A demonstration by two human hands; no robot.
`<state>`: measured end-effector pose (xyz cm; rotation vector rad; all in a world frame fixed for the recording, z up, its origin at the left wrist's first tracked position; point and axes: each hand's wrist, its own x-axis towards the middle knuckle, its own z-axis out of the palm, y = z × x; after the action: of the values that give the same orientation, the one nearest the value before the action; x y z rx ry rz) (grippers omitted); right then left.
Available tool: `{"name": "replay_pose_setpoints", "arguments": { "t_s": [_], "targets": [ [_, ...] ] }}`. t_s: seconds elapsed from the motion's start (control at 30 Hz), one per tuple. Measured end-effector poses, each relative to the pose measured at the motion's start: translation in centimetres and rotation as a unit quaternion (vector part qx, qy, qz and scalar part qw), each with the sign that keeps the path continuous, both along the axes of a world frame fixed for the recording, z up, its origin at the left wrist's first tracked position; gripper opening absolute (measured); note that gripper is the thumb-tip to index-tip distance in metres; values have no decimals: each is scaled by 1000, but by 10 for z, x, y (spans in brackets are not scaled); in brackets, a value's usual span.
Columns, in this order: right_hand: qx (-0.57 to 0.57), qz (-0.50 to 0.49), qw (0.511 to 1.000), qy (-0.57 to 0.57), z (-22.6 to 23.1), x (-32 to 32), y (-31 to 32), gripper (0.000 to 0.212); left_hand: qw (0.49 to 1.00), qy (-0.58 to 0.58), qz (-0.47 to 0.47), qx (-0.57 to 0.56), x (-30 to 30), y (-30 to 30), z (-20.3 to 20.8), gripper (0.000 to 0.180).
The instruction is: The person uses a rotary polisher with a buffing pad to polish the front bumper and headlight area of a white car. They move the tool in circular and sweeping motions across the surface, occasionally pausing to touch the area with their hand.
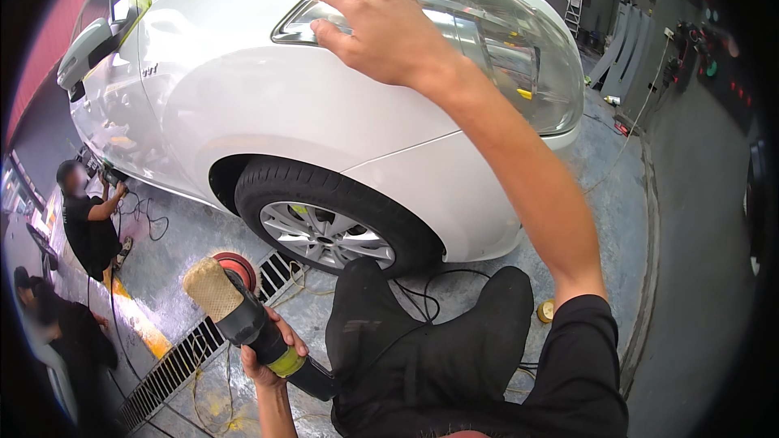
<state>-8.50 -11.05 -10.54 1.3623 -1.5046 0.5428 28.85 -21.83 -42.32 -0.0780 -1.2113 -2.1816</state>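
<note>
My left hand grips a black power polisher with a yellow-green band. A worn tan cover wraps the head of the tool, and a red round pad shows behind it. My right arm reaches up and across the white car. With its fingers spread, my right hand is over the inner corner of the large clear headlight; I cannot tell whether the fingertips touch the lens. Nothing is held in that hand.
Below the fender is the front wheel, close to my knees. A black cord runs across my legs. At left, one person works low beside the car; another is nearer. A floor drain grate crosses the floor. A stepladder stands far back.
</note>
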Motion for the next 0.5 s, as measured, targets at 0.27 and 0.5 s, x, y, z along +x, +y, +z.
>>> {"name": "replay_pose_setpoints", "arguments": {
  "t_s": [0.27,0.5],
  "targets": [
    [-19,11,998,-57,-24,-1,19,46,999,-23,-14,24,4,0,1,93],
    [21,-43,999,1,-48,3,83,43,1000,-17,-7,-1,1,-1,-4,91]
  ]
}}
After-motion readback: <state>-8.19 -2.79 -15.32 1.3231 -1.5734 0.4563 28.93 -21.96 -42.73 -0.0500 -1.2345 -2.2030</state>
